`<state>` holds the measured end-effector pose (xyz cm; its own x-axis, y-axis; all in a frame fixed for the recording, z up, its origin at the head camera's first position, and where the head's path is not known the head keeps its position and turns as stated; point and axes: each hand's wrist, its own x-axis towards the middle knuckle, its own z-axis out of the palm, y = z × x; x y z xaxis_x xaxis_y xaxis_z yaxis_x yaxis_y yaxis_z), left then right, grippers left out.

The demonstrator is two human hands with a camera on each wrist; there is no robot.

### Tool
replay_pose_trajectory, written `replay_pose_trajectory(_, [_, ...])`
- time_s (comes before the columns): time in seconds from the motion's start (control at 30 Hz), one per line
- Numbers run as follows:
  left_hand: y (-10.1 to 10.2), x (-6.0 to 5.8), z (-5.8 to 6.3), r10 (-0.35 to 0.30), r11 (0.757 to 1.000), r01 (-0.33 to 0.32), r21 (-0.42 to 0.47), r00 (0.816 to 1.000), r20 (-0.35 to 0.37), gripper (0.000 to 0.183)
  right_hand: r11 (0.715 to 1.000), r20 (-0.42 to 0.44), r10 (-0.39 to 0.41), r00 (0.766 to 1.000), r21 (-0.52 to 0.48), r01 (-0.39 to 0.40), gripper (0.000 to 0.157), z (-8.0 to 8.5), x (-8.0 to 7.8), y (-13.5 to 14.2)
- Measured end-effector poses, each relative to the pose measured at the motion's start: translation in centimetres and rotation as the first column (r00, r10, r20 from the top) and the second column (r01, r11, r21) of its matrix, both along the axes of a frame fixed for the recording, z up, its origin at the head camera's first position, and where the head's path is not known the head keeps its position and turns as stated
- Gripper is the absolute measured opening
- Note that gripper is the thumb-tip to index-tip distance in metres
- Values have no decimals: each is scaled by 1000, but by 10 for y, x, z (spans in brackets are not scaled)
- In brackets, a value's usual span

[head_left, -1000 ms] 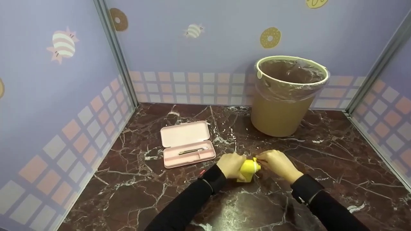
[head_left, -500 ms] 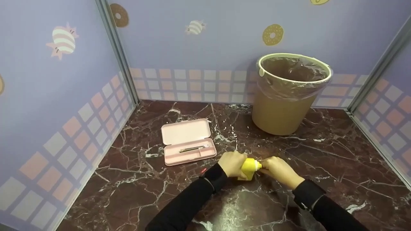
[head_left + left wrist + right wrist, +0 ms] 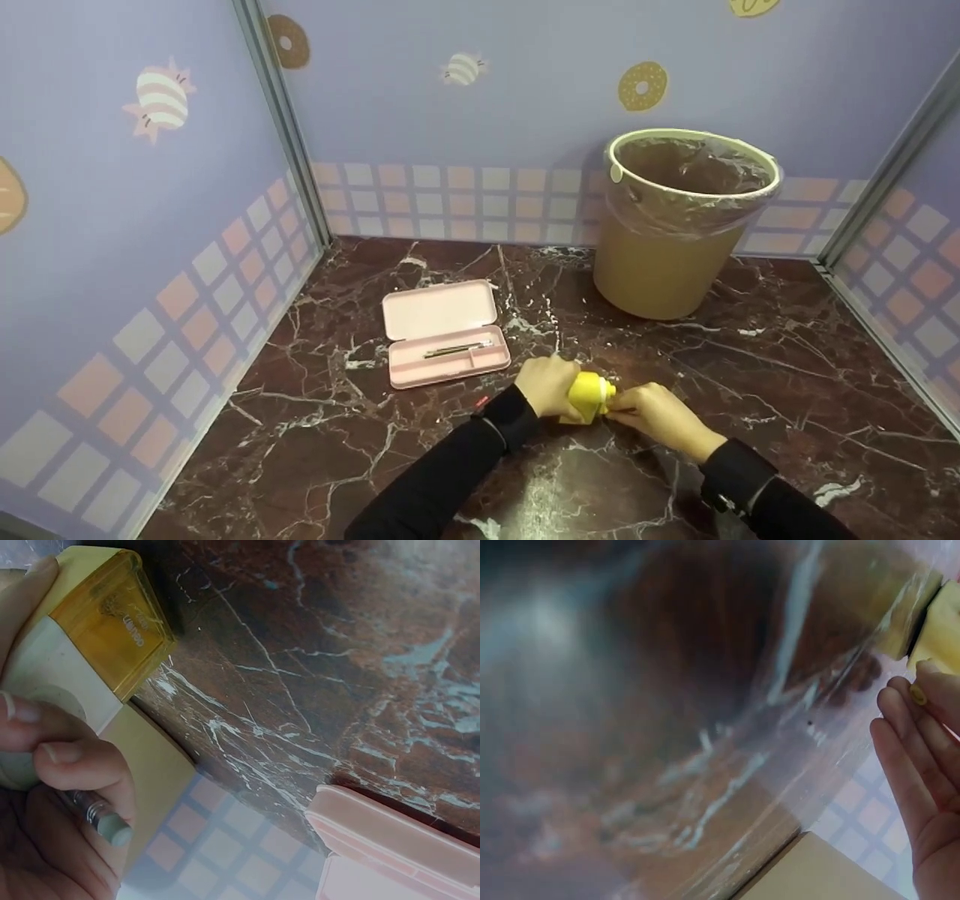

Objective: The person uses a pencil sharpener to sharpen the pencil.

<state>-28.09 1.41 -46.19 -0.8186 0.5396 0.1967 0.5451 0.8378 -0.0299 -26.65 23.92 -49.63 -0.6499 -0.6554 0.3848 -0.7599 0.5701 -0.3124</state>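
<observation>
**Two hands on a yellow sharpener**

The yellow sharpener (image 3: 589, 394) sits low over the dark table (image 3: 750, 360). The left hand (image 3: 546, 385) wraps around it. The right hand (image 3: 658, 415) pinches its tip. A pink case (image 3: 444, 334) lies open nearby, a bin (image 3: 679, 225) behind.

Staged recording booth: cartoon-patterned partition walls (image 3: 465, 135) (aluminium corner posts), marble-look tabletop (image 3: 360, 442).

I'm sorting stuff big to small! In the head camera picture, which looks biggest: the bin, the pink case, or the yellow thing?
1. Bin
2. Pink case
3. Yellow thing, partly covered by both hands
</observation>
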Motion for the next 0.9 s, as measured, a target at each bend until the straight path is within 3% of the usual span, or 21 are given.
replay_pose_trajectory(0.17, [0,0,3,6,1000,-6,-3,1000,19,55,1000,-61,20,998,6,-20,14,1,4,-1])
replay_pose_trajectory(0.5, [1,-1,1,9,1000,-10,11,999,51,54,998,-67,55,996,18,-54,13,7,15,2])
replay_pose_trajectory(0.73, [1,0,4,2,1000,-3,10,998,57,54,998,-57,55,997,43,-53,18,22,28,4])
replay_pose_trajectory(0.9, [1,-1,5,-7,1000,7,11,998,61,54,997,-132,58,990,53,-52,20,35,33,5])
